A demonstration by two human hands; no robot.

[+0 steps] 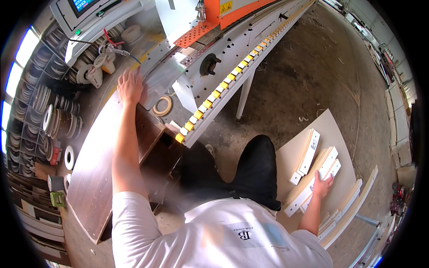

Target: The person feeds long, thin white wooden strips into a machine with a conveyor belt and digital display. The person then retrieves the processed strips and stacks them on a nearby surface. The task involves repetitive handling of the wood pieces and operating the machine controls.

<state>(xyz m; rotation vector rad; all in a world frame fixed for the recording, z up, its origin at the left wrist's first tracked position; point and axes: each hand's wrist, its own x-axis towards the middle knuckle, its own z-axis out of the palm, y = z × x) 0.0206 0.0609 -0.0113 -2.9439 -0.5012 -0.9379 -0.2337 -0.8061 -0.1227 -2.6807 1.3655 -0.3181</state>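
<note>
My left hand rests with fingers stretched out at the far end of a brown wood-grain cabinet, beside a clear sheet by the machine. It holds nothing that I can see. Low on my right, my right hand is closed round the edge of a narrow white board strip in a stack. More white-edged strips lie just beyond it, and longer ones lie nearer. Under the stacks is a large pale panel. The right fingertips are partly hidden.
An edge-banding machine with an orange guard and a yellow-and-white roller rail runs away ahead of me. A tape roll sits below the clear sheet. Racks of banding rolls line the left. A rail leg stands on the floor.
</note>
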